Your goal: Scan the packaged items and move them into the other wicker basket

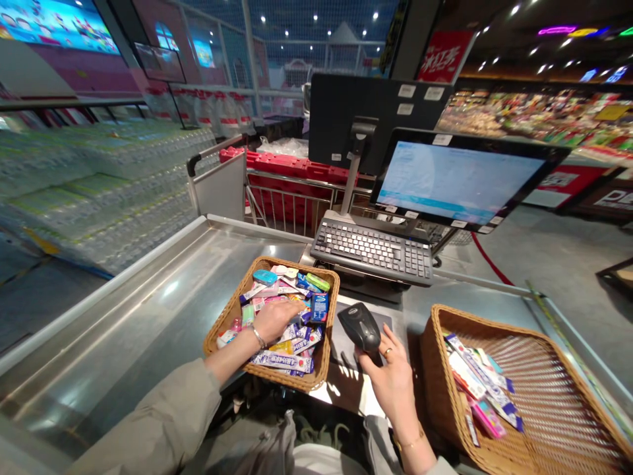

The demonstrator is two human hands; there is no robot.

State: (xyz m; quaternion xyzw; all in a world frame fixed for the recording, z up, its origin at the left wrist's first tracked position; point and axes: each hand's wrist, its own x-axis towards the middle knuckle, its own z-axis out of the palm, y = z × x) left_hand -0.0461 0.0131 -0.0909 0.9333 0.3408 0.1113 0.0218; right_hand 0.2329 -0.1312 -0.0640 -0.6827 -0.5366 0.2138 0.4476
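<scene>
My left hand (277, 319) is inside the left wicker basket (211, 330), on top of a mixed pile of small packaged goods. Its fingers are bent together beside a blue box (320, 306); whatever they pinch is hidden. Purple-and-white stick packs (281, 361) lie below the wrist, and a light-blue case (265, 277) sits near the back rim. My right hand (393, 376) grips a black handheld barcode scanner (360, 326) by its handle. The scanner's head is above the counter, between the two baskets.
A second wicker basket (554, 389) on the right holds several similar packs. Behind stand a keyboard (373, 249), a lit monitor (457, 181) and a dark screen back (341, 112). The steel counter (163, 284) has a raised rim. A metal cart (291, 191) stands beyond it.
</scene>
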